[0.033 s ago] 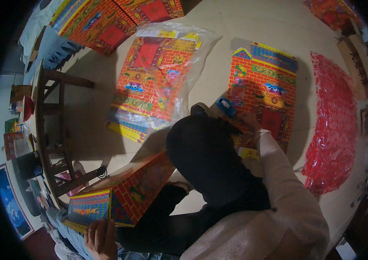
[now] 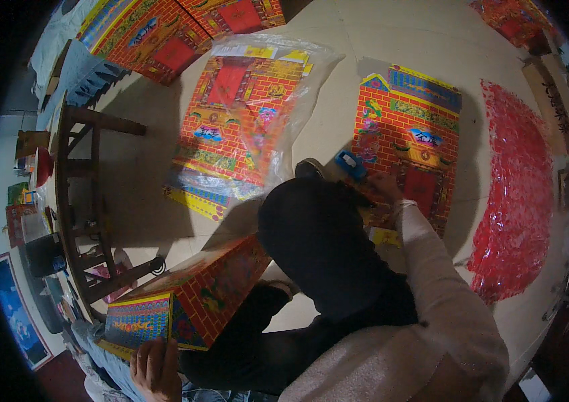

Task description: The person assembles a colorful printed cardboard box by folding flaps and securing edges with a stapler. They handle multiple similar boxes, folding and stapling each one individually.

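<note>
Glossy brick-printed paper box (image 2: 191,305) under left hand (image 2: 156,367).

Landmark was the wooden stool (image 2: 87,201) on the floor (image 2: 338,87). Bagged printed sheet (image 2: 237,127) lay right of it, flat printed sheet (image 2: 408,144) further right, shiny pile (image 2: 516,194) rightmost. Folded paper box (image 2: 187,301) sat below-right of the stool, more boxes (image 2: 177,33) above it.

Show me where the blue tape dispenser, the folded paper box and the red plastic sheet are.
blue tape dispenser (image 2: 349,163), head view, its top.
folded paper box (image 2: 214,288), head view, brick-patterned side.
red plastic sheet (image 2: 519,194), head view, its middle.
</note>
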Demonstrator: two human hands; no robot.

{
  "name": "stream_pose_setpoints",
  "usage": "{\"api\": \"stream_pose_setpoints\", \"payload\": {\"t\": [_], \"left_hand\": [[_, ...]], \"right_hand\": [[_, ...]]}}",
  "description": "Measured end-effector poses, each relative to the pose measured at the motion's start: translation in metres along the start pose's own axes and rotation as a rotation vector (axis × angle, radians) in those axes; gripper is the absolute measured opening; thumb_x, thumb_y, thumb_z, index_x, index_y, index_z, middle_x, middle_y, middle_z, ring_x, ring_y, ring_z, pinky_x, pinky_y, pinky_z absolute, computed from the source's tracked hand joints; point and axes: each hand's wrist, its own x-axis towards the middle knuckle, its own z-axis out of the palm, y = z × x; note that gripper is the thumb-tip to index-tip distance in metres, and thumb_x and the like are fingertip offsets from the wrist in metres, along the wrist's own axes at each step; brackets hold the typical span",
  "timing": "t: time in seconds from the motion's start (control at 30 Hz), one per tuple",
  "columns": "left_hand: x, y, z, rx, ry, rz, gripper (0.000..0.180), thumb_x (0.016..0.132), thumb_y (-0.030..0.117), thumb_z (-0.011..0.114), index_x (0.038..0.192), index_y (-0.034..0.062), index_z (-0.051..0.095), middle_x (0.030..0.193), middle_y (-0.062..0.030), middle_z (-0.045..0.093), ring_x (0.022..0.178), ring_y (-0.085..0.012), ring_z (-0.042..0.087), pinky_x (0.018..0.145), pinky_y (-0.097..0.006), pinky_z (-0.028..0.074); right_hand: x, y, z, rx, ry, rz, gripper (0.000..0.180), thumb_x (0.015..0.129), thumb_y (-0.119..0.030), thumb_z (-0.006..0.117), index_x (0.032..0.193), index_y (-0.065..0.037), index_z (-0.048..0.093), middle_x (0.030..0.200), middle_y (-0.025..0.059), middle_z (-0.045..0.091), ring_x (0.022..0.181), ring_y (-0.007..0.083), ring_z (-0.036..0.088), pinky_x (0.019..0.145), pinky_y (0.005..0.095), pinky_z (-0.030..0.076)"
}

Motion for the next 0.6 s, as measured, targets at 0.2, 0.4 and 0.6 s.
{"api": "stream_pose_setpoints", "payload": {"t": [0.2, 0.4, 0.6], "left_hand": [[-0.008, -0.008, 0.007, 0.002, 0.017, 0.004, 0.031, 0.075, 0.003, 0.074, 0.105, 0.0058, 0.075, 0.107, -0.0129, 0.07, 0.102, -0.0331, 0.069, 0.085, -0.049, 0.056], [-0.004, 0.002, 0.001, 0.049, 0.006, -0.021, 0.031, 0.074, 0.003, 0.074, 0.105, 0.0055, 0.075, 0.105, -0.0124, 0.07, 0.101, -0.0323, 0.069, 0.085, -0.046, 0.056], [0.001, 0.001, 0.001, -0.003, 0.016, -0.005, 0.032, 0.074, 0.002, 0.074, 0.106, 0.0051, 0.075, 0.106, -0.0132, 0.07, 0.102, -0.0316, 0.069, 0.085, -0.046, 0.056]], "right_hand": [[-0.012, -0.018, 0.017, -0.116, 0.194, -0.19, 0.045, 0.097, -0.043, 0.07, 0.115, -0.003, 0.076, 0.095, 0.0104, 0.076, 0.087, 0.0226, 0.073, 0.08, 0.0386, 0.057], [-0.03, -0.052, 0.027, -0.326, 0.197, -0.181, 0.042, 0.093, -0.046, 0.072, 0.112, -0.009, 0.078, 0.095, 0.0125, 0.076, 0.09, 0.0288, 0.074, 0.083, 0.0433, 0.055], [-0.005, -0.018, 0.018, -0.88, 0.203, -0.294, 0.036, 0.091, -0.044, 0.074, 0.105, -0.011, 0.078, 0.098, 0.0163, 0.076, 0.092, 0.0348, 0.074, 0.083, 0.0452, 0.055]]}}
